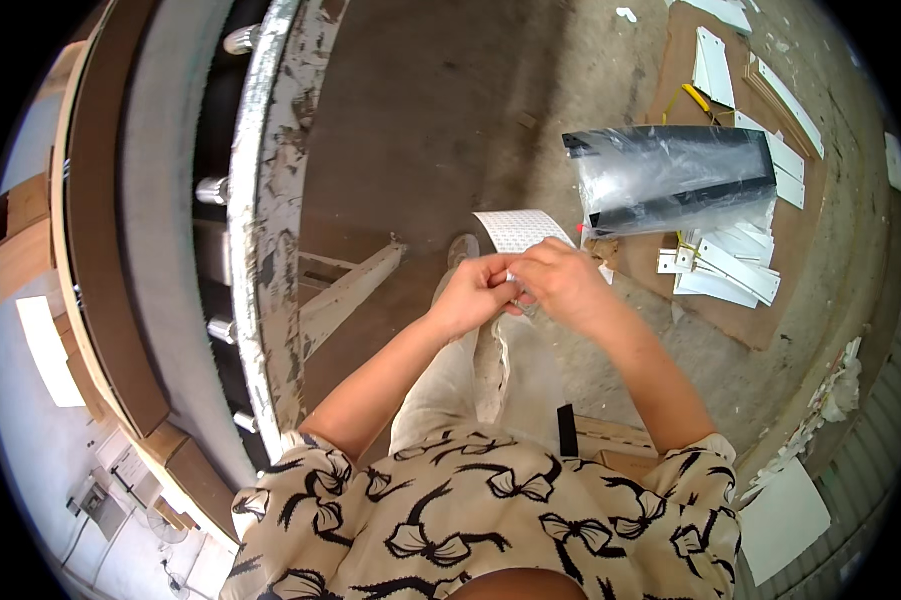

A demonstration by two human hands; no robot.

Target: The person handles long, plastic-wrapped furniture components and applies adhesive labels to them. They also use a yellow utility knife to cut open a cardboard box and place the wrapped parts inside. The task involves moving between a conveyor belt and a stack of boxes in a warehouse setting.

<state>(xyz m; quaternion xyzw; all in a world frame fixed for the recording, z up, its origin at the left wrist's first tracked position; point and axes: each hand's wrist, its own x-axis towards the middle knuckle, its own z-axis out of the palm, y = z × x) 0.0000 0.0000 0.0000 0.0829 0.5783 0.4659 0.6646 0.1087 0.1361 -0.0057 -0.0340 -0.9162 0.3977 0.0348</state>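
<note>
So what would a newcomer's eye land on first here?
Probably the bow-print top filling the lower middle, then the left hand and right hand meeting at center around a small pale piece. Just beyond them is a white sheet with printed rows. The shiny plastic-wrapped bundle also stands out at upper right, over the brown cardboard.

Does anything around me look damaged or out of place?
Yes: the long beam at left has patchy, worn-looking white paint. At right, several white strips by the plastic bag lie crisscrossed instead of neatly stacked.
</note>
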